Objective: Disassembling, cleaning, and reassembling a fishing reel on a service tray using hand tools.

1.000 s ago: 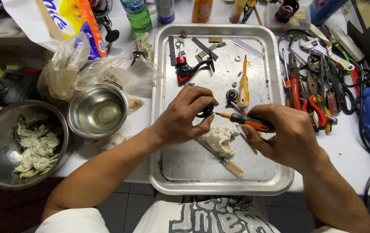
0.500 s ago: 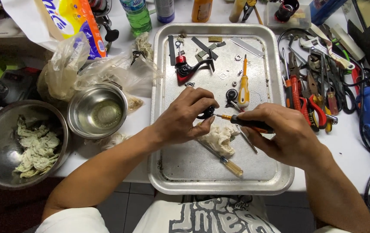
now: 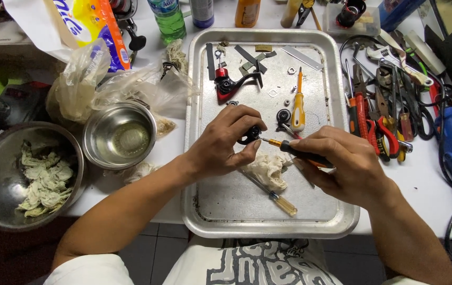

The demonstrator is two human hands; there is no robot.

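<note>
Top left of the table (image 3: pixel 426 195): a white plastic package (image 3: pixel 73 24) with yellow, blue and orange print, cut off by the frame edge. Beside it a green bottle (image 3: pixel 168 18), a grey can (image 3: pixel 202 10) and an orange bottle (image 3: pixel 247 11), only lower parts visible; labels not readable.

Left hand (image 3: pixel 220 148) over the middle of the metal tray (image 3: pixel 205 221), wrist bent inward, fingers (image 3: pixel 247 113) curled shut around a small black round part (image 3: pixel 251 135). Most of the part is hidden by the fingers; its shape cannot be made out.

Right hand (image 3: pixel 344 166) comes in from the right, fingers closed on the black-and-orange handle of a small screwdriver (image 3: pixel 294 150). Shaft points left, tip at the black part.

A crumpled whitish rag (image 3: pixel 268 169) lies on the tray just below both hands, with a second screwdriver (image 3: pixel 271 192), yellow-handled, partly under it. Small bowl (image 3: pixel 119 136) and large bowl (image 3: pixel 4 174) with rags sit left of the tray; pliers and wrenches (image 3: pixel 384 121) to the right.
</note>
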